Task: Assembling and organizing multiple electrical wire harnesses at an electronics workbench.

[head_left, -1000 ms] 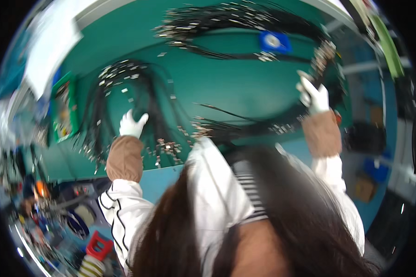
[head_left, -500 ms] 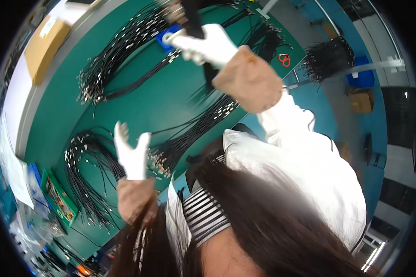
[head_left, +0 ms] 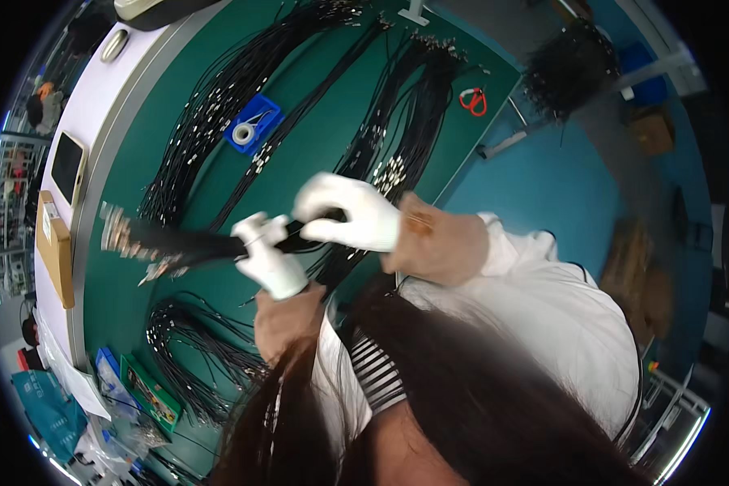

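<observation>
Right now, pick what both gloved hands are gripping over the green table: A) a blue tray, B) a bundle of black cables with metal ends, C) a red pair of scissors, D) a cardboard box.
B: the left hand and right hand both close around the bundle of black cables, its metal ends sticking out to the left.

Light: we see bright, even overhead light on the green surface [head_left: 316, 162].
Shadows: we find them soft and faint.
Edges: strong fisheye bending, black rim.
Focus: dark hair [head_left: 478, 405] nearest us is blurred.

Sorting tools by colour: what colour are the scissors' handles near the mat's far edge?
Red; the scissors lie on the green mat, seen in the head view.
</observation>
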### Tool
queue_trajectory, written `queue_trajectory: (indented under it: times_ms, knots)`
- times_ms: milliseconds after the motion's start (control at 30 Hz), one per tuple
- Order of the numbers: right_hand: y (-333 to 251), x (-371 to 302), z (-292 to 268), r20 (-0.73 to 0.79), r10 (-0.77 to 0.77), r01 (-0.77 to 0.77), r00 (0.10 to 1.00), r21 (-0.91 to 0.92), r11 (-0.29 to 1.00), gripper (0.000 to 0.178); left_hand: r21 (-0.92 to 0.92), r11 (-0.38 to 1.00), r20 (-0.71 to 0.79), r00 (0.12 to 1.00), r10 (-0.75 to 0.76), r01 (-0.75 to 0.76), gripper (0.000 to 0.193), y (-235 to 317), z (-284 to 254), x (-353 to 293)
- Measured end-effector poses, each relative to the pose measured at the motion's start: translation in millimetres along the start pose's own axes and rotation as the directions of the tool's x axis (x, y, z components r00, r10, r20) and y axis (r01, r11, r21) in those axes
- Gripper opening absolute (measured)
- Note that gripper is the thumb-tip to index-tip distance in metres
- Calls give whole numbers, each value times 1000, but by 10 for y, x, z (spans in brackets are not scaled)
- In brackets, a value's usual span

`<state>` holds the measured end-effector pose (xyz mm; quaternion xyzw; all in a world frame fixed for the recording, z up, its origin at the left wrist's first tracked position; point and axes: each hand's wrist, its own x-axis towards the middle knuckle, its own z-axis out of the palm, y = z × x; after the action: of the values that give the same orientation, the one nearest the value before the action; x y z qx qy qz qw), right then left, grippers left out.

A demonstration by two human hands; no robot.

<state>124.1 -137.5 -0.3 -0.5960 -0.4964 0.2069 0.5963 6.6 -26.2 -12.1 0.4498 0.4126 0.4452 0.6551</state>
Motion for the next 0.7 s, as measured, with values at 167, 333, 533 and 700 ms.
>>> queue_trajectory:
  times_ms: [167, 333, 533, 700]
  knots:
    - [1237, -866, -800, 655, 678, -914, 334, 401, 63, 107, -775, 594, 164, 977, -136, 213, 31, 355, -162, 288]
    - [2289, -508, -892, 738, 495, -484, 459, 675, -558, 121, -770, 633, -86, 970, -225, 79, 32, 625, 122, -77]
    - [3057, 317, -1293, 114, 11, -90, 993, 833, -546, 61, -742, 660, 24, 989, -149, 117, 32, 986, 10, -593]
    - [3054, 745, -2078, 104, 625, 131, 774, 938, -320, 24, -659, 752, -147, 982, -121, -6, 33, 1100, -492, -618]
